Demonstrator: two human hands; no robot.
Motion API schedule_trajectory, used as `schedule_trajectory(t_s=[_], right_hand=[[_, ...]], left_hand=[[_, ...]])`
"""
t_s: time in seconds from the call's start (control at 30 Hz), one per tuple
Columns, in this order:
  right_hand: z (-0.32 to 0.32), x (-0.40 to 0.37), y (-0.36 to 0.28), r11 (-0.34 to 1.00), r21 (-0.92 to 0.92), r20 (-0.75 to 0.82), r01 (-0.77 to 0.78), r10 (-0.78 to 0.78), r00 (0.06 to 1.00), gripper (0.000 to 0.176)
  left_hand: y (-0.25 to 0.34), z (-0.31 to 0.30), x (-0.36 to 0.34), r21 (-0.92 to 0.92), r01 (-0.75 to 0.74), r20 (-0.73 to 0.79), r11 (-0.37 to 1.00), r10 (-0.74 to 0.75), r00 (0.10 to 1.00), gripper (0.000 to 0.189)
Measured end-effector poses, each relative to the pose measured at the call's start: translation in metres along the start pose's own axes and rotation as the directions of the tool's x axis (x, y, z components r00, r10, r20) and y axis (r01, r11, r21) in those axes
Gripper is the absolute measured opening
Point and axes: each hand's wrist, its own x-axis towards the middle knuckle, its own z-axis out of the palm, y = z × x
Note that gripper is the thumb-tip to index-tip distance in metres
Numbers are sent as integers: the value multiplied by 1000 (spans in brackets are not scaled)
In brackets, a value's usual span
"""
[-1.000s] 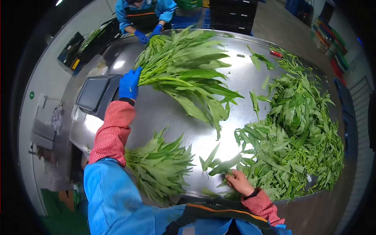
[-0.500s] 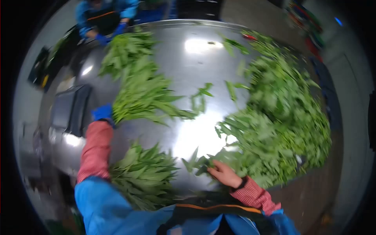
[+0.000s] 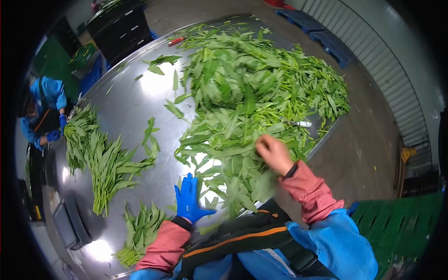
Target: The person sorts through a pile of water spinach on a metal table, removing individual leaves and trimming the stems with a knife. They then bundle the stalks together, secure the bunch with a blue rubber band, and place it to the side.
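Blue-gloved, the left hand (image 3: 189, 198) has let go of the long-stemmed bunch (image 3: 105, 168) it gripped a second ago. That bunch now lies flat on the steel table (image 3: 135, 88), at ten o'clock from the glove, which hangs empty with fingers spread at the near edge of the loose heap of greens (image 3: 252, 93). The bare right hand (image 3: 274, 153) has moved up onto the heap, at two o'clock from the glove. Blur hides whether it grips leaves. One bunch looks laid aside, with both hands back at the heap.

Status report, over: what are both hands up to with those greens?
Right hand, bare, blurred, on loose greens pile; grip unclear. Left hand, blue-gloved, open, empty, at its near edge. Bundles lie left, untouched.
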Motion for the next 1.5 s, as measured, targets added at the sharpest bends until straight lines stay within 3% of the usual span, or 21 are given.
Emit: schedule_trajectory(t_s=[0.13, 0.2, 0.37, 0.47, 0.53, 0.57, 0.67, 0.7, 0.73, 0.77, 0.83, 0.87, 0.9, 0.93, 1.0, 1.07, 1.23, 1.27, 1.3, 1.4, 1.5], right_hand=[[-60, 17, 78, 890, -455, -171, -39, -44, 984, 20], [-84, 30, 120, 803, -595, -151, -30, -75, 986, 20], [-104, 52, 194, 653, -756, -34, 39, -100, 994, 13], [-120, 65, 231, 710, -678, 93, 192, -176, 980, 12], [-150, 72, 236, 806, -506, 153, 308, -267, 951, 15], [-162, 74, 249, 864, -383, 100, 327, -314, 944, 19], [-209, 87, 293, 957, -150, 4, 247, -249, 969, 18], [-227, 93, 305, 974, -80, -99, 210, -217, 971, 18], [-240, 99, 323, 992, 2, -157, 124, -123, 980, 18], [-254, 104, 343, 995, 87, -205, 39, -20, 978, 18], [-273, 113, 382, 963, 255, -276, -83, 155, 949, 15], [-281, 117, 399, 878, 455, -246, -146, 282, 927, 14], [-291, 123, 411, 750, 632, -193, -195, 396, 898, 12], [-299, 129, 422, 585, 778, -120, -228, 495, 860, 10], [-315, 136, 438, 536, 822, -156, -193, 537, 829, 6], [-328, 139, 446, 505, 852, -224, -138, 591, 775, 6], [-362, 140, 462, 679, 729, -467, -87, 586, 662, 6], [-368, 140, 463, 694, 717, -490, -67, 570, 660, 6], [-376, 140, 466, 709, 704, -512, -46, 551, 659, 6], [-387, 136, 471, 710, 704, -529, -29, 551, 645, 9], [-390, 129, 469, 675, 738, -523, 8, 565, 638, 11]], left_hand=[[37, 13, 51, -84, -12, -76, 996, 5, 997, 132], [52, 19, 83, -45, -62, -95, 997, 58, 994, 131], [113, 35, 159, 185, -23, 68, 983, 10, 998, 123], [151, 50, 190, 227, -12, 135, 974, -19, 991, 115], [181, 57, 205, 286, 3, 193, 958, -60, 979, 112], [197, 64, 216, 311, -13, 234, 950, -63, 970, 109], [248, 90, 249, 327, -24, 338, 945, -94, 936, 103], [267, 99, 264, 305, -12, 358, 952, -103, 928, 101], [285, 106, 279, 285, -4, 375, 959, -107, 921, 98], [300, 112, 291, 349, -118, 266, 930, 23, 964, 96], [331, 116, 325, 186, -13, 428, 983, -69, 901, 91], [344, 117, 340, 111, 56, 509, 992, -105, 854, 88], [352, 121, 356, 84, 21, 534, 996, -63, 843, 86], [355, 137, 368, 78, -108, 414, 991, 66, 908, 96], [381, 151, 396, 172, -125, 479, 977, 28, 877, 95], [401, 161, 429, 90, -176, 443, 980, 119, 889, 94], [469, 176, 516, 42, -215, 303, 976, 192, 933, 96], [480, 178, 533, 27, -227, 263, 973, 212, 941, 97], [497, 173, 554, -10, -181, 329, 983, 174, 928, 103], [516, 196, 605, -24, -303, 99, 953, 304, 947, 106], [544, 201, 664, -45, -279, 97, 959, 282, 955, 108]])
